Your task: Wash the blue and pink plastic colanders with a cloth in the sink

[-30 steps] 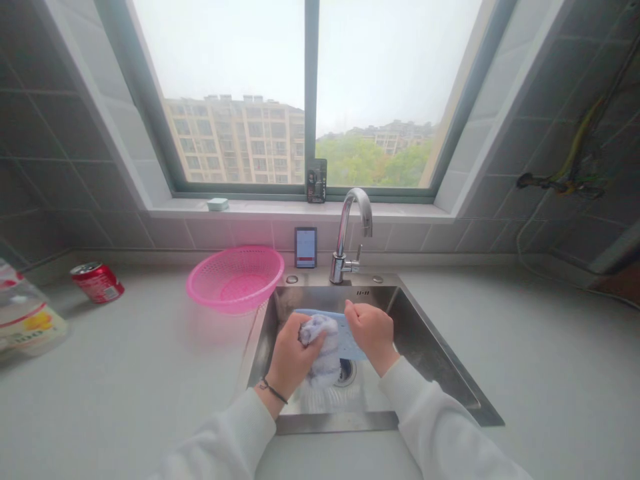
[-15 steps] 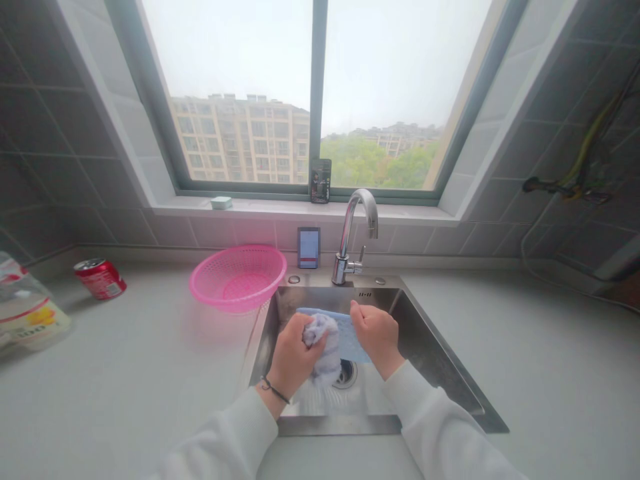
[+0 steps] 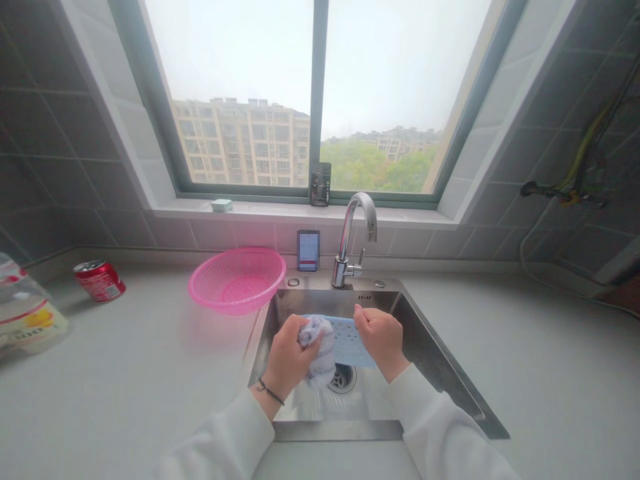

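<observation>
A: What did the left hand [image 3: 289,357] have?

B: A bunched cloth [image 3: 321,350], white with faint blue streaks. The fingers [image 3: 306,345] were closed around it, so the wad sat firmly in the hand's grip.

A: And the right hand [image 3: 383,339]?

B: It gripped the upper edge of a flat blue pad [image 3: 347,343]. Its fingers [image 3: 364,320] were curled shut and pinching, which I took as a way to keep the pad spread and steady.

A: Were the two things apart?

B: No, the cloth touched the pad's left part, and the hands stood close together. The pad looked braced by one hand so the other could press the cloth against it, though that was only my reading.

A: Where was all this?

B: Inside the steel sink [image 3: 327,303], held low and just above the drain [image 3: 343,379]. Any drips would likely have fallen into the basin there, not onto the counter [image 3: 125,393].

A: What stood around it?

B: The faucet [image 3: 346,247] rose behind the sink, with no stream visible. A pink basket [image 3: 235,252] sat just left of the sink, perhaps within easy reach for that reason. A phone [image 3: 308,250] stood upright against the tiles behind it, its screen facing the person, and a red can [image 3: 99,281] lay on its side farther left.
</observation>
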Tool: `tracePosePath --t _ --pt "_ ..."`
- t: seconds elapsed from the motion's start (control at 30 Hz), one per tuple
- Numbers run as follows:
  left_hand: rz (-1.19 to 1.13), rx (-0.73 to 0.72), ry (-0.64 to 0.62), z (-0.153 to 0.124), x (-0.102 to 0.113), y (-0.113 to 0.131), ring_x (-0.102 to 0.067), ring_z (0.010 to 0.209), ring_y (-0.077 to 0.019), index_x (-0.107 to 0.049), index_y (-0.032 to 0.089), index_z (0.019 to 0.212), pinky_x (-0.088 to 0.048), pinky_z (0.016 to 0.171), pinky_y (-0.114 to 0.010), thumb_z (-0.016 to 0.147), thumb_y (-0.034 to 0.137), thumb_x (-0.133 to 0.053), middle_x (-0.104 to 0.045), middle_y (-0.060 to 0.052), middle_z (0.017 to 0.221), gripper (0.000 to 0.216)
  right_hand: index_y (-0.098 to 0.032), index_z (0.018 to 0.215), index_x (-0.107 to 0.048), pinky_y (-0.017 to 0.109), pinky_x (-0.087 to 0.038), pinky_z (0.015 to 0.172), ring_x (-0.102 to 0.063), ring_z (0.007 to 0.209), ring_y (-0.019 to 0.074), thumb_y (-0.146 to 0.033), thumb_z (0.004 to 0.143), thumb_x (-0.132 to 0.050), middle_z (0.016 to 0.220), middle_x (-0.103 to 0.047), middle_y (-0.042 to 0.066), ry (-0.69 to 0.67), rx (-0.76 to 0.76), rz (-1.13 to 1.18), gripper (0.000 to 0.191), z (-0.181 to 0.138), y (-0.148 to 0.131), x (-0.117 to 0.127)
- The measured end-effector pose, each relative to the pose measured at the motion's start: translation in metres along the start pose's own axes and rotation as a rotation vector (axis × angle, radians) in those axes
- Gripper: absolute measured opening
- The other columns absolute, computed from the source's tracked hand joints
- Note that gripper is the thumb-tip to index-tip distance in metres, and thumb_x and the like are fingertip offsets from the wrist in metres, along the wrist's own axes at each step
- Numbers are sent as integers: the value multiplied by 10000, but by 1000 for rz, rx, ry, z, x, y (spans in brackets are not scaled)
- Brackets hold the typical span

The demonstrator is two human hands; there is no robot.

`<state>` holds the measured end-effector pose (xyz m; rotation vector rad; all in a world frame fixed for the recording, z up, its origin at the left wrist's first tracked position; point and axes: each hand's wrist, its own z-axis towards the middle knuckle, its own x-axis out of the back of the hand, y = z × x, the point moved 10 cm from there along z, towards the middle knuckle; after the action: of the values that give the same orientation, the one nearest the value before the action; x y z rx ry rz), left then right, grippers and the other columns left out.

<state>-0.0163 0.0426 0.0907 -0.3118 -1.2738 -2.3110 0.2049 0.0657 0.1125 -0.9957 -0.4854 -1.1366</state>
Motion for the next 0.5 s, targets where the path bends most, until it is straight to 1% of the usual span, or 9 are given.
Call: tracePosePath --t 0.1,0.2,0.3,0.37,0.43,0.5 --pt "-7 39 9 4 8 -15 -526 627 -143 -551 207 826 -430 606 -271 825 370 -632 -563 25 701 182 -186 460 -407 289 -188 548 -346 502 118 -509 920 -368 486 -431 5 20 -20 150 564 5 21 10" --pt "-37 104 13 6 12 -28 -531 633 -153 -552 202 840 -430 603 -275 813 383 -645 -558 25 695 205 -207 480 -307 285 -204 533 -310 493 113 -555 891 -389 482 -325 -17 42 -77 337 545 8 47 15" --pt "-88 176 28 9 17 -36 -548 647 -159 -543 199 849 -445 616 -279 794 399 -661 -559 27 694 239 -223 510 -277 278 -215 510 -292 485 110 -593 865 -428 486 -282 -33 46 -191 514 535 9 78 12" --pt "-143 208 41 10 18 -37 -556 656 -160 -531 199 837 -454 627 -279 784 406 -671 -557 28 697 255 -228 520 -278 276 -218 496 -284 477 107 -612 847 -451 482 -280 -40 45 -259 588 533 9 93 7" --pt "-194 217 47 9 15 -36 -550 656 -155 -520 199 832 -455 630 -274 782 412 -676 -544 31 698 270 -227 521 -287 276 -219 492 -287 474 107 -614 842 -451 479 -283 -41 42 -291 601 529 9 97 2" --pt "-235 213 36 5 7 -32 -528 648 -143 -514 198 848 -448 623 -264 788 422 -677 -523 37 702 284 -225 512 -288 278 -216 496 -292 476 108 -603 851 -428 479 -281 -37 34 -276 564 527 9 90 -4"
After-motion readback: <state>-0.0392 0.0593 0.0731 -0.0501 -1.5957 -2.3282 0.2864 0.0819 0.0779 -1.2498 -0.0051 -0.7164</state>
